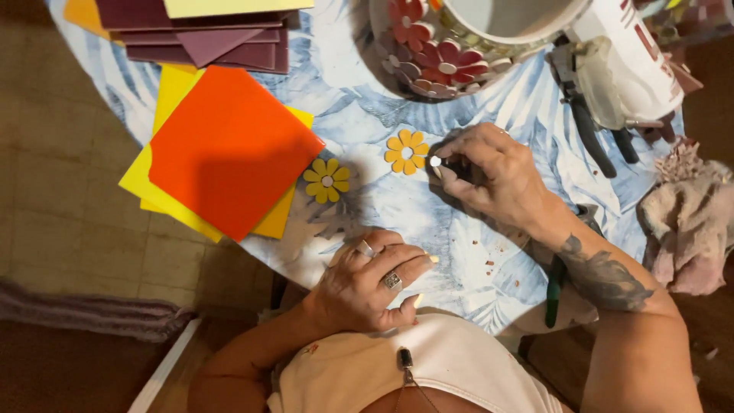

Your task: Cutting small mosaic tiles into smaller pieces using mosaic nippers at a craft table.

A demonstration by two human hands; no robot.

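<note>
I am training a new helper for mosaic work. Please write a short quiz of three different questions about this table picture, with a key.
1. True or false: the right hand holds a small dark tool with a white round tip.
2. How many yellow flower pieces lie on the tablecloth?
3. Which tile lies on top of the yellow tiles? A) orange tile B) green tile C) black tile

Key:
1. True.
2. Two: one yellow flower near the right hand, another beside the orange tile.
3. A.
</note>
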